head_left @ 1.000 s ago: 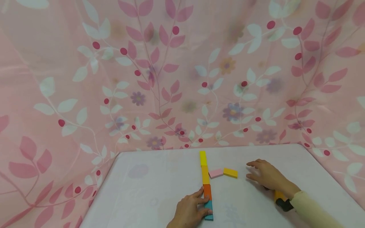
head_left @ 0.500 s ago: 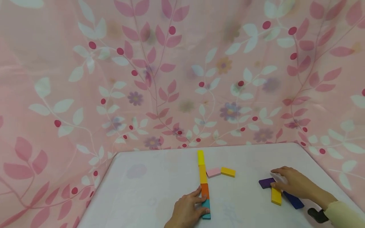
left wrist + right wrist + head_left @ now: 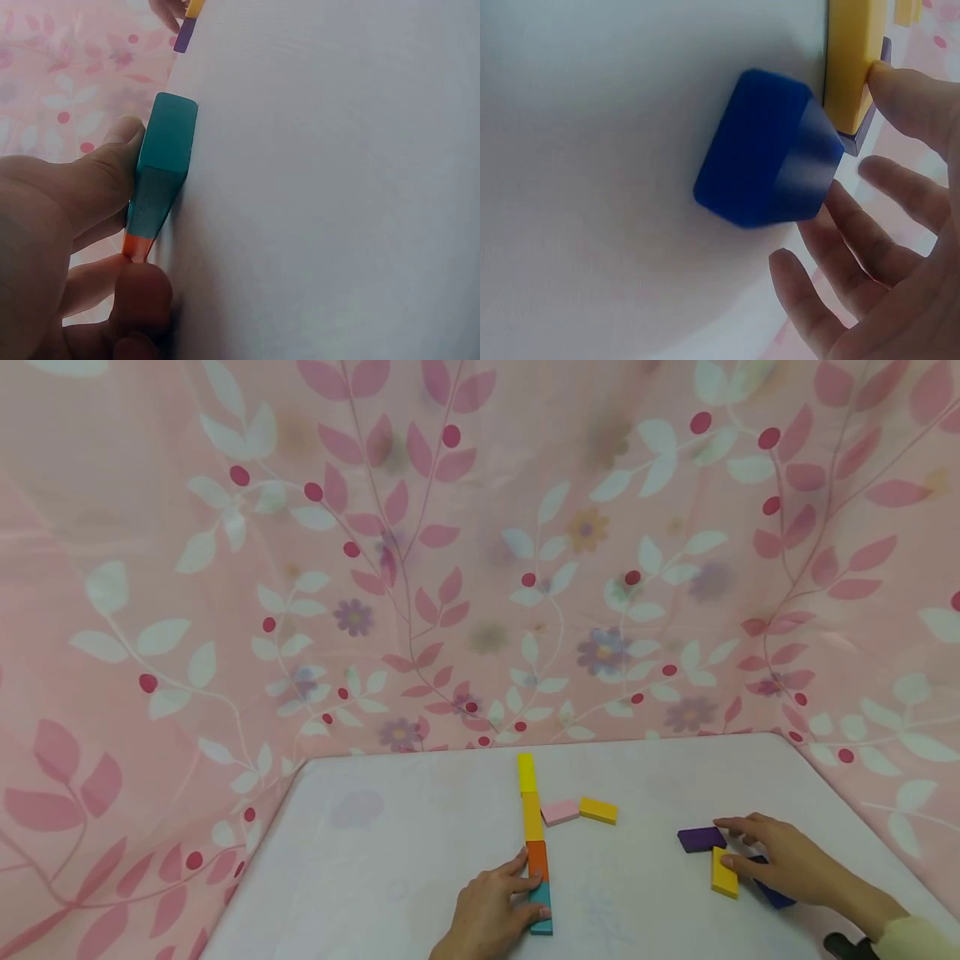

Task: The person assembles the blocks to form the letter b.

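My left hand rests with its fingertips on the near end of a straight row of flat blocks. Its thumb touches the teal block, and other fingertips lie along the orange block. Beyond these the row continues with an orange-yellow block and a bright yellow block. Over a loose group at the right hovers my right hand, fingers spread. Its thumb tip touches a yellow block; its index finger is near a purple block. A dark blue block lies partly under that hand.
Right of the row, a pink block and another yellow block lie end to end. The white table meets a pink floral curtain at its far edge. A black object shows below the right wrist.
My right hand has moved right and nearer to me, uncovering the purple and yellow blocks, and now its thumb touches the yellow one. My left hand stays on the row.
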### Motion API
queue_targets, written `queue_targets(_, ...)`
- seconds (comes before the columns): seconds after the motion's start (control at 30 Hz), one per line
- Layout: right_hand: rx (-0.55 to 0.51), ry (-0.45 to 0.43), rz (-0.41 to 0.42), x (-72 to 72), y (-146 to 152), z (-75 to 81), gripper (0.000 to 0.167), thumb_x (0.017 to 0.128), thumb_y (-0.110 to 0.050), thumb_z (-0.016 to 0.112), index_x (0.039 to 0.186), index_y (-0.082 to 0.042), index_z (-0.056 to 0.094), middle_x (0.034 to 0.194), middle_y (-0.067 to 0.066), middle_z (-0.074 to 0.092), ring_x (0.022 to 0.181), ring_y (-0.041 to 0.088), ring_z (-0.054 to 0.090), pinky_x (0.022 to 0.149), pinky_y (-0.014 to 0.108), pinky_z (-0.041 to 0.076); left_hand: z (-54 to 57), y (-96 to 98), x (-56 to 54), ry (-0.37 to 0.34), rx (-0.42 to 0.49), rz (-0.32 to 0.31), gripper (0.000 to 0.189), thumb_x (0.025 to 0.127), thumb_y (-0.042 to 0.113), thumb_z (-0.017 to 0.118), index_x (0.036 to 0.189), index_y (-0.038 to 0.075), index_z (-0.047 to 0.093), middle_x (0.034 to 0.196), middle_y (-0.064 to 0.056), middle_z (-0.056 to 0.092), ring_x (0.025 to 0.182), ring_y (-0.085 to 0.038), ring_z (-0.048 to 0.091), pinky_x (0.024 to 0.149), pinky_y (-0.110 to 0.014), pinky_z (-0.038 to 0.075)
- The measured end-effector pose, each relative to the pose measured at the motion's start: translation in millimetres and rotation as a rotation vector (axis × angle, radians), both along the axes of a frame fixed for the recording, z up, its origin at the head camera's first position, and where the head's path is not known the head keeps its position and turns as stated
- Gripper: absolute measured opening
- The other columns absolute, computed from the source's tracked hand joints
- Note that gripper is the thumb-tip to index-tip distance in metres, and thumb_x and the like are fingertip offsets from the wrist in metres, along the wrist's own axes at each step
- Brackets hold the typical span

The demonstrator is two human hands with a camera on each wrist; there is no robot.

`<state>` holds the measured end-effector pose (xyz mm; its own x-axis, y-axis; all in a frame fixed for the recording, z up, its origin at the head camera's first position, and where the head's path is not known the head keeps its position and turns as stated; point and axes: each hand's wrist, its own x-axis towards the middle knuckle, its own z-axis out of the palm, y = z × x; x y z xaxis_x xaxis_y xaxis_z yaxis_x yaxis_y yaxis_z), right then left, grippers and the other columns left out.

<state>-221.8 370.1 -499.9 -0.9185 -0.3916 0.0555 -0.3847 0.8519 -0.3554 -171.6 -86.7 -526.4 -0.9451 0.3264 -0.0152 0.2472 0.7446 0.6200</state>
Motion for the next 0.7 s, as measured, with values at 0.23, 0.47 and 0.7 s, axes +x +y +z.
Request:
queue_targets(0.23,-0.087,-0.063,0.057,-0.6,-6,-2.5,0.049,0.101,-0.032,0.074,0.137,0.000,0.066,0.094,-0.012,0.066,0.079,-0.008,0.053,0.069,0.021,0.053,1.6,0.5,-0.7,-0.014,-0.004,0.001,0.050,0.084,0.049,0.087,0.127,0.024,0.078,0.154,-0.002,0.060,0.133,-0.033,0.066,0.092,-0.054,0.061)
queue_targets(0.47,-0.124,-0.108,0.052,0.7,-17,-2.2,0.052,0.100,-0.033,0.075,0.137,0.003,0.064,0.087,-0.013,0.063,0.074,-0.006,0.051,0.066,0.019,0.050,1.1,0.1,-0.6,-0.009,0.001,-0.003,0.050,0.084,0.048,0.087,0.127,0.024,0.079,0.154,-0.003,0.061,0.133,-0.032,0.066,0.093,-0.053,0.061)
queue_targets(0.7,-0.143,-0.088,0.024,0.9,-28,-1.1,0.042,0.101,-0.034,0.074,0.130,-0.004,0.070,0.087,-0.013,0.064,0.074,-0.004,0.050,0.066,0.020,0.050,0.9,0.9,-1.6,-0.022,0.004,0.003,0.050,0.084,0.048,0.088,0.127,0.024,0.079,0.154,-0.003,0.060,0.133,-0.032,0.065,0.093,-0.054,0.061)
